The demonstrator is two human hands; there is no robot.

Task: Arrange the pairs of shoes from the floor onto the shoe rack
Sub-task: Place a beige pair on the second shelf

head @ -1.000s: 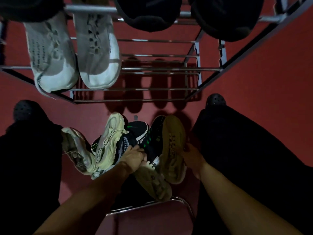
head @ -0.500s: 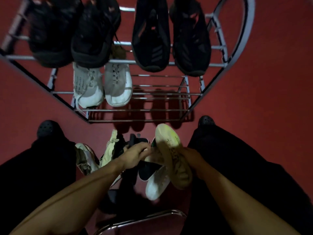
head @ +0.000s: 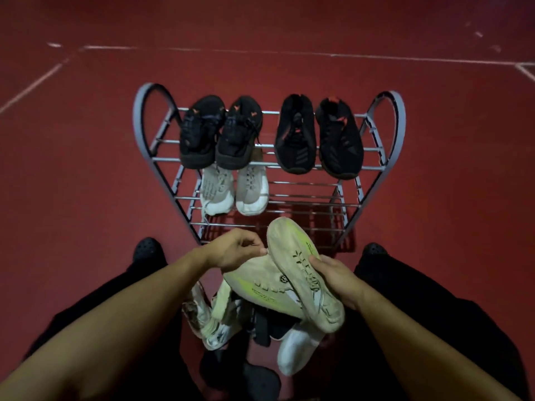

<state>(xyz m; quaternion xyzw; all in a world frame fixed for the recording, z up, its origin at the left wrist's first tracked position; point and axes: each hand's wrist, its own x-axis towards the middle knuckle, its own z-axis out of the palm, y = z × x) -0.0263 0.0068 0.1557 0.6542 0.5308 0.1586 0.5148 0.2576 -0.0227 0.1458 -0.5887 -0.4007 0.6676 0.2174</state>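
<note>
A pair of cream and lime shoes is held up, one in each hand.

The right shoe is gripped along its side by the right hand; the left shoe is pinched at its edge by the left hand. Beyond the grip stands the shoe rack; beneath it, on the floor, a heap of loose shoes is seen.

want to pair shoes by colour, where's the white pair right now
In the head view, the white lace-up sneakers sit on the grey metal shoe rack's middle shelf, left side, directly beneath the left black sneaker pair.
</note>
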